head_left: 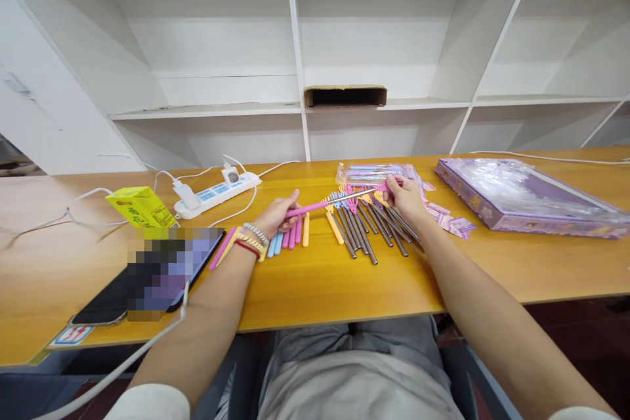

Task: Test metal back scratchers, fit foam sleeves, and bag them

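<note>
A back scratcher with a pink handle, metal rod and pink claw head stretches between my two hands above the table. My left hand is closed around the pink handle. My right hand pinches the claw end, so part of the head is hidden. Below lies a pile of metal back scratcher rods with pink, yellow and blue claw heads. Loose handles in pink, blue and yellow lie in a row under and beside my left hand, which partly covers them.
Behind the pile lies a clear plastic packet, with purple cards to its right. A purple box holds clear plastic. At left are a power strip, yellow carton and phones. White shelves rise behind.
</note>
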`<state>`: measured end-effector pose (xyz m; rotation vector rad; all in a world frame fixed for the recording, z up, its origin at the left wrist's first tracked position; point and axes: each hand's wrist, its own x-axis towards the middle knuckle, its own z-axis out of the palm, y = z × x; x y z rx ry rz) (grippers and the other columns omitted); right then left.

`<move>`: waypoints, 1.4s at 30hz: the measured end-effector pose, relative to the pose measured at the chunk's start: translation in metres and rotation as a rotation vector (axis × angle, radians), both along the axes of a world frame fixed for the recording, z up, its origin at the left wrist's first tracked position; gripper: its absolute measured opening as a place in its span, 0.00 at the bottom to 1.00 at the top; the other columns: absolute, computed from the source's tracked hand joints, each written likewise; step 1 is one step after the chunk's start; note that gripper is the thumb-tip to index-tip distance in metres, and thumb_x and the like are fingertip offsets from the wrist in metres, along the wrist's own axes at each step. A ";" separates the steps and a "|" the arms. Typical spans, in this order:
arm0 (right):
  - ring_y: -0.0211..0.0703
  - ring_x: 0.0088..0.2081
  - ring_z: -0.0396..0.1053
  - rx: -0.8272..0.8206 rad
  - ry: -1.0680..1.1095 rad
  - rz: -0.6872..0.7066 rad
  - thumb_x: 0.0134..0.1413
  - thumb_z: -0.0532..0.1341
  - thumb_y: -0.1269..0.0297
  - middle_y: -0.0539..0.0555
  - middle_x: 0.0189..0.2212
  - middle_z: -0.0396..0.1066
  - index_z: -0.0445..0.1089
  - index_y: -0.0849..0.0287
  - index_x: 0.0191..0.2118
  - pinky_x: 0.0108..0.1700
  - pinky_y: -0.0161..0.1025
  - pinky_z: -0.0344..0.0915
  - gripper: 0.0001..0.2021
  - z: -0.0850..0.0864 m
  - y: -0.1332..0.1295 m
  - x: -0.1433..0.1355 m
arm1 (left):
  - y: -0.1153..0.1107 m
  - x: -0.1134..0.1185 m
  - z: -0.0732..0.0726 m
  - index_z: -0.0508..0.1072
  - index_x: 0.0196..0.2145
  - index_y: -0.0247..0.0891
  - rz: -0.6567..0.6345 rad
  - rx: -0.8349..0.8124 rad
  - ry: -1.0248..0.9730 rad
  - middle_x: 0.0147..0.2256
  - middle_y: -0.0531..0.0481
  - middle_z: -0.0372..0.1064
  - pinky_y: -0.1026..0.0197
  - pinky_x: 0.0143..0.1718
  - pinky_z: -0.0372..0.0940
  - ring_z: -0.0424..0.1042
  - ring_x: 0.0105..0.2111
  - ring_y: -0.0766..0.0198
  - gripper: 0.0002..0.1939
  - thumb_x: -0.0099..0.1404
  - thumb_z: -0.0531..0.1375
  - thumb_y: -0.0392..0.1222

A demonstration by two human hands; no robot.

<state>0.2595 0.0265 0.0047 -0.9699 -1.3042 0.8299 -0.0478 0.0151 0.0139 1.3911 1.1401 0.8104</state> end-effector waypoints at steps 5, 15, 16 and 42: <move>0.30 0.14 0.54 0.017 -0.029 0.005 0.49 0.56 0.43 0.47 0.13 0.61 0.59 0.58 0.21 0.16 0.31 0.51 0.22 -0.002 0.001 0.001 | -0.002 -0.004 0.002 0.68 0.24 0.32 -0.139 -0.100 -0.009 0.13 0.60 0.45 0.69 0.12 0.38 0.42 0.12 0.77 0.21 0.54 0.60 0.57; 0.30 0.10 0.52 -0.043 -0.106 0.021 0.51 0.56 0.45 0.48 0.10 0.60 0.58 0.58 0.17 0.14 0.31 0.48 0.23 -0.009 0.006 0.004 | -0.004 0.000 0.001 0.72 0.25 0.34 0.017 0.351 0.222 0.17 0.54 0.62 0.66 0.20 0.55 0.58 0.17 0.71 0.16 0.53 0.61 0.53; 0.30 0.10 0.52 -0.048 -0.118 0.011 0.51 0.55 0.45 0.48 0.09 0.60 0.58 0.58 0.17 0.14 0.31 0.48 0.23 -0.010 0.007 0.005 | -0.005 0.000 0.001 0.73 0.27 0.34 0.032 0.413 0.284 0.19 0.52 0.66 0.65 0.22 0.58 0.62 0.19 0.70 0.16 0.53 0.61 0.52; 0.29 0.12 0.54 -0.030 0.141 0.110 0.46 0.60 0.44 0.45 0.13 0.61 0.57 0.58 0.24 0.14 0.29 0.47 0.21 -0.003 0.004 0.002 | -0.003 0.010 -0.003 0.69 0.26 0.31 0.023 0.052 -0.104 0.11 0.59 0.51 0.68 0.11 0.41 0.46 0.10 0.76 0.23 0.56 0.57 0.58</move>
